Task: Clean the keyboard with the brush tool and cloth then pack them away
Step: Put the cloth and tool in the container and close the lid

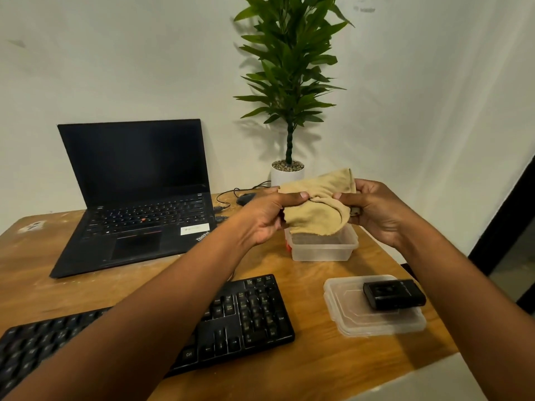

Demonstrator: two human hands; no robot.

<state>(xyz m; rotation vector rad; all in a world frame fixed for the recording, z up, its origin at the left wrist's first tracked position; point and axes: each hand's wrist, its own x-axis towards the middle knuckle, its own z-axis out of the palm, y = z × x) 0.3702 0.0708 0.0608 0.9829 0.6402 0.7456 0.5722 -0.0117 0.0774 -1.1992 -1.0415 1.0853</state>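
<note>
A tan cloth hangs in the air just above a clear plastic box. My left hand pinches its left side and my right hand pinches its right side. A small red thing shows at the box's left end; what it is I cannot tell. The black keyboard lies at the front of the table, partly hidden under my left forearm. No brush is plainly visible.
An open black laptop stands at the back left. A black mouse with cables and a potted plant sit behind the box. The clear lid lies at the right with a small black device on it.
</note>
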